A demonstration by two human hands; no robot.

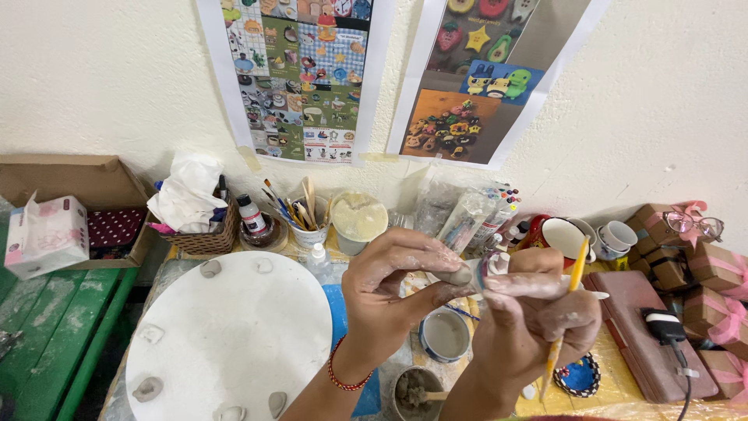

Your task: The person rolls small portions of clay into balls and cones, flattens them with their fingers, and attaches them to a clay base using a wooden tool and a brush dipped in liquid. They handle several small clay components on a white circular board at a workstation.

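Observation:
My left hand (pixel 389 292), smeared with pale clay, pinches a small grey clay piece (pixel 461 274) between thumb and fingers. A red bead bracelet (pixel 343 376) circles that wrist. My right hand (pixel 538 320) meets it from the right, fingertips touching the same clay piece, and grips a thin yellow tool (pixel 567 312) that runs upright through the fist. Both hands hover above a small round dish of grey slip (pixel 444 335).
A white round board (pixel 226 335) with small clay lumps around its rim lies at left. Behind stand a cup of brushes (pixel 305 220), a wicker basket (pixel 204 234), a lidded tub (pixel 358 222), mugs (pixel 565 236) and gift boxes (pixel 713 273). A tissue box (pixel 47 234) sits far left.

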